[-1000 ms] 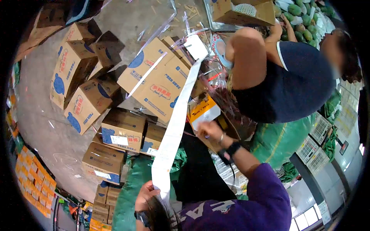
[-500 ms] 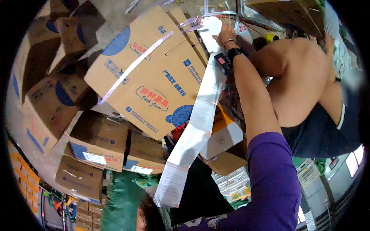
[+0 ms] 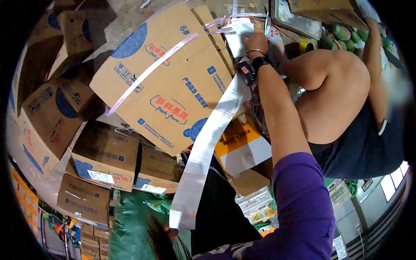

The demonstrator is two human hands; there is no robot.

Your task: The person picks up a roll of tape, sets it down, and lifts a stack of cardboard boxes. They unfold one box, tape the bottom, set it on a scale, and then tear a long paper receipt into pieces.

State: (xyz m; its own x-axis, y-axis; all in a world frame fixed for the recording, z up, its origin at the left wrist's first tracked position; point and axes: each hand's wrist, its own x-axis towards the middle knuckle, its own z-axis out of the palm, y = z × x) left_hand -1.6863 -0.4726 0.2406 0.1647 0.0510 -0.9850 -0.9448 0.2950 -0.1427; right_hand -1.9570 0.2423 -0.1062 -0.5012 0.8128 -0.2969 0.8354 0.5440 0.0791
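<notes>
My right hand (image 3: 255, 42), at the end of a purple-sleeved arm, is closed at the edge of a long strip of printed white paper slips (image 3: 201, 158). The strip runs down from beneath the wrist to the lower middle of the view. A bracelet, a black watch band and a small black device (image 3: 246, 73) are on that wrist. More white paper (image 3: 239, 39) lies just left of the fingers. Left of the strip stands a large printed cardboard carton (image 3: 164, 82) bound with a pale strap. My left hand does not show.
Several brown cartons (image 3: 106, 149) sit at left. An orange-and-white box (image 3: 245, 147) lies under the strip. At right another person's bent knee (image 3: 333, 82) is close to my arm. Beyond are a tape roll (image 3: 306, 46), a metal tray (image 3: 299, 21), green fruits (image 3: 346, 39) and a tilted carton (image 3: 327, 9).
The strip's lower end has shifted left and its folds look smoother. My right hand's fingers are more curled. At top right, the green fruits show more clearly beneath the tilted carton.
</notes>
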